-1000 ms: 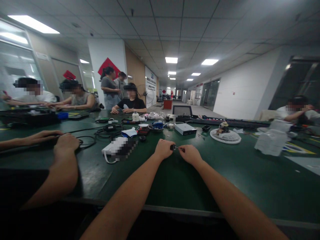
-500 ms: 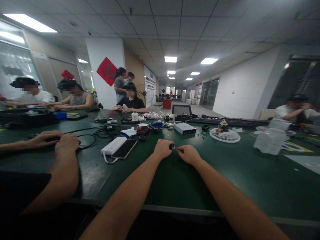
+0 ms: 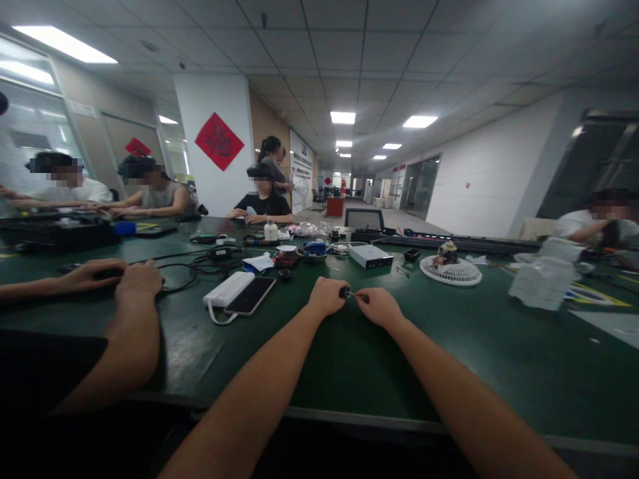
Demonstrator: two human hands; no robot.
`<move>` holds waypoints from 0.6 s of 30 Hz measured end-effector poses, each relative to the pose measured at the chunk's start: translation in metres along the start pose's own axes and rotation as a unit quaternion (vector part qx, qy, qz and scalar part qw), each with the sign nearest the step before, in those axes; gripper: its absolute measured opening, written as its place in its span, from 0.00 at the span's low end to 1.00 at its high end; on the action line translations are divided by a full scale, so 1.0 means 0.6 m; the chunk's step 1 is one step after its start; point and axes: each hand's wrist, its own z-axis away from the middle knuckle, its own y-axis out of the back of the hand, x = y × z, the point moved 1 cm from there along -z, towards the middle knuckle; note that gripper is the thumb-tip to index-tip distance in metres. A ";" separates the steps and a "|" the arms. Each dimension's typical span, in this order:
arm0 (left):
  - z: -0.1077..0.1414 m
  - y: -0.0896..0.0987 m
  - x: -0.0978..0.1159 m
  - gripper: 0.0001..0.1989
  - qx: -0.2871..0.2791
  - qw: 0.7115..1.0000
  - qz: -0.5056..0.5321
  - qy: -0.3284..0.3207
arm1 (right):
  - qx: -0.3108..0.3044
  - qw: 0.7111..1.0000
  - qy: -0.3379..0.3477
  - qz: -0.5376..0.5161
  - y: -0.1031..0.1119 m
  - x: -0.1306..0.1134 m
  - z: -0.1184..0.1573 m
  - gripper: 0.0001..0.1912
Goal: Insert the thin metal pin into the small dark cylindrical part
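Observation:
Over the green table [image 3: 349, 372], near the middle of the view, my left hand [image 3: 326, 297] is closed round a small black round part [image 3: 344, 292]. Its open end faces right. My right hand [image 3: 380, 307] pinches a thin tool [image 3: 355, 295], whose thin metal tip points left and reaches the round part's end. Whether the tip touches it is too small to tell. Both hands are just above the tabletop, a short gap apart.
To the left lie a phone [image 3: 250, 296], a white power bank [image 3: 229, 290] and black cables [image 3: 219, 254]. Behind are a silver box [image 3: 370, 256] and a white fan grille [image 3: 450, 269]. Clear plastic [image 3: 542, 279] stands right. A co-worker's hands [image 3: 137, 279] rest far left.
The camera view has shifted slightly. My hands keep nearly the same pose, with the tool still at the round part. In the background, a standing person has moved to the right.

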 end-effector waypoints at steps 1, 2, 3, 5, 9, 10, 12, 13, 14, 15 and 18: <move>0.000 -0.001 0.000 0.16 -0.002 1.000 0.000 0.000 | 0.001 1.000 0.001 -0.002 -0.001 0.001 -0.001 0.19; 0.000 -0.001 -0.001 0.17 -0.003 1.000 0.000 0.000 | -0.001 1.000 0.003 -0.005 -0.001 0.002 -0.001 0.19; 0.000 -0.002 -0.001 0.16 -0.005 1.000 0.000 0.001 | -0.005 1.000 0.008 -0.008 -0.002 0.003 -0.002 0.19; 0.000 -0.003 -0.002 0.16 -0.007 1.000 0.000 0.003 | -0.013 1.000 0.019 -0.015 -0.002 0.004 -0.002 0.18; -0.001 -0.006 -0.004 0.16 -0.009 1.000 0.002 0.006 | -0.019 0.999 0.033 -0.026 -0.002 0.005 -0.002 0.18; -0.001 -0.006 -0.004 0.16 -0.009 1.000 0.002 0.006 | -0.018 0.999 0.034 -0.028 -0.003 0.005 -0.003 0.18; -0.002 -0.007 -0.005 0.16 -0.009 1.000 0.004 0.006 | -0.018 0.999 0.036 -0.031 -0.004 0.006 -0.003 0.18; -0.002 -0.007 -0.005 0.16 -0.010 1.000 0.004 0.006 | -0.018 0.999 0.037 -0.032 -0.005 0.006 -0.004 0.18; -0.002 -0.008 -0.005 0.16 -0.010 1.000 0.005 0.006 | -0.018 0.999 0.038 -0.032 -0.006 0.007 -0.004 0.18; -0.003 -0.008 -0.005 0.16 -0.010 1.000 0.005 0.007 | -0.018 0.999 0.039 -0.033 -0.006 0.007 -0.005 0.18; -0.003 -0.008 -0.006 0.16 -0.010 1.000 0.006 0.007 | -0.019 0.998 0.041 -0.034 -0.007 0.008 -0.006 0.18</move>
